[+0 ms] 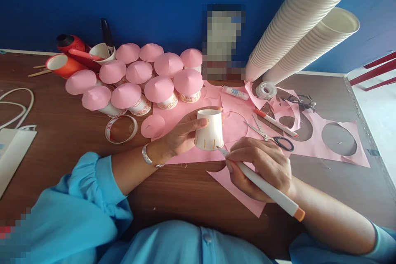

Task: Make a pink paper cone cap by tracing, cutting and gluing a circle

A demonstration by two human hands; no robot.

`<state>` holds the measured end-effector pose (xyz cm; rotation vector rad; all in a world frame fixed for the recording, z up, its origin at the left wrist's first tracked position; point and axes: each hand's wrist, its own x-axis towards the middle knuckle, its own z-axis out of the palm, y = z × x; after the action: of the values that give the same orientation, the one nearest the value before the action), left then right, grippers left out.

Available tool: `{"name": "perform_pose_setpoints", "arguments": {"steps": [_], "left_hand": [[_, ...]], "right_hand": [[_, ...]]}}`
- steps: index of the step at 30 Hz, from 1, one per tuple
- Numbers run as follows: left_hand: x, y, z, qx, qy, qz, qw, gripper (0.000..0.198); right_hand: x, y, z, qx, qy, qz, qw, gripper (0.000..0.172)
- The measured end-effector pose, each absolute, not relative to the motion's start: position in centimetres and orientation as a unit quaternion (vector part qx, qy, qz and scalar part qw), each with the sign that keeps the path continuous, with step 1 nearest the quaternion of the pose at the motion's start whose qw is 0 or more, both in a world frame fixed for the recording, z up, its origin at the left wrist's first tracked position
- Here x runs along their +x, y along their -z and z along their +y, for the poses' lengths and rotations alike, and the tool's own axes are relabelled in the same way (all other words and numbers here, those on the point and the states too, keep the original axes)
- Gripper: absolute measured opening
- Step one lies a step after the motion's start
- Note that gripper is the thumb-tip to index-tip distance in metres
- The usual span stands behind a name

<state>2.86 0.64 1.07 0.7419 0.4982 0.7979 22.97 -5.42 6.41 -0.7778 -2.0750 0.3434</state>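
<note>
My left hand [185,134] is closed around a white paper cup [208,130], held upside down with its rim low. Short orange-yellow strokes run along the cup near the rim. A white marker pen [262,185] with an orange end sits in my right hand [261,165], its tip at the cup's lower right edge. Beneath both hands lies cut pink paper [192,154]. Just right of the cup, a pair of scissors [272,137] rests with blades apart, beside another white marker with orange ends [276,123].
Several cups with pink paper cones [163,88] stand at the left back. Two tall stacks of paper cups [297,24] lean against the blue wall. A tape roll [266,90], a glue tube [235,92] and a cut cup ring [121,129] lie about. A white bag [15,148] is far left.
</note>
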Motion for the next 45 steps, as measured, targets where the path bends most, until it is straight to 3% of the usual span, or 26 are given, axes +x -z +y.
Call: {"name": "perform_pose_setpoints", "arguments": {"steps": [40, 45], "left_hand": [[3.1, -2.3, 0.2, 0.366, -0.353, 0.3, 0.807, 0.056], [3.3, -1.8, 0.3, 0.374, -0.361, 0.273, 0.809, 0.05]], "right_hand": [[22.7, -5.6, -5.4, -0.307, -0.105, -0.847, 0.421, 0.018], [22.8, -5.7, -5.2, -0.308, -0.101, -0.842, 0.432, 0.019]]}}
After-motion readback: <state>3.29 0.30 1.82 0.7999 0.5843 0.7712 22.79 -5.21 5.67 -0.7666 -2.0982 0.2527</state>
